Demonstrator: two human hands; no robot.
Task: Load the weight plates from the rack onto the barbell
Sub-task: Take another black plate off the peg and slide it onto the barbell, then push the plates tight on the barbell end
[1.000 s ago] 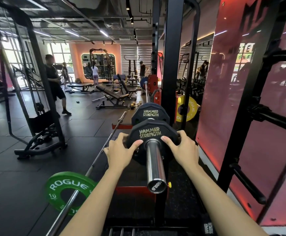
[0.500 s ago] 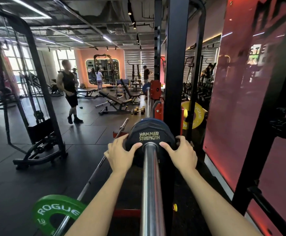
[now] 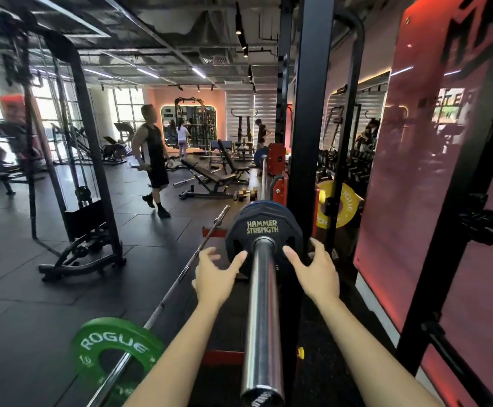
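Observation:
A black weight plate (image 3: 261, 226) marked HAMMER STRENGTH sits far along the steel barbell sleeve (image 3: 263, 315), which runs from the bottom middle away from me. My left hand (image 3: 214, 277) hovers left of the sleeve with fingers spread, its thumb tip close to the plate's lower left edge. My right hand (image 3: 315, 270) is right of the sleeve, fingers apart, its fingertips curled at the plate's right rim. Neither hand grips the plate. A yellow plate (image 3: 346, 207) hangs on the rack at the right.
A second barbell (image 3: 178, 280) lies on the floor to the left, carrying a green ROGUE plate (image 3: 116, 348). A black rack upright (image 3: 310, 118) stands just right of the plate. A person (image 3: 151, 158) walks at mid-left. Benches and machines fill the background.
Both hands pushed the plate farther along the sleeve, then loosened; the left hand has come off the plate and opened. The person in the background walked to the right.

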